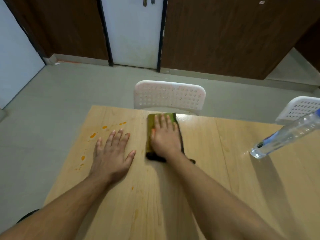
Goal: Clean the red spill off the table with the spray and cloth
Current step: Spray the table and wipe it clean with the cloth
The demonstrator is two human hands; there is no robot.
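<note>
Pressing flat, the right hand (164,135) lies with straight fingers on the folded green cloth (151,130), pinning it to the surface (216,170) near the far edge. The left hand (112,153) rests beside it, fingers spread and palm down on the bare wood, holding nothing.

The risk, as I judge it, is smearing: the cloth sits to the right of the mess, so a broad sweep leftward could drag the liquid under the left hand or push it over the left edge onto the floor. A dry or already soiled cloth could also leave a tinted film.

The orange-red spill drops (93,135) lie scattered just left of the left hand's fingers, well apart from the cloth, with one small fleck (132,188) nearer the person. The spray bottle (285,134) stands off to the right, beyond either hand's touch.
</note>
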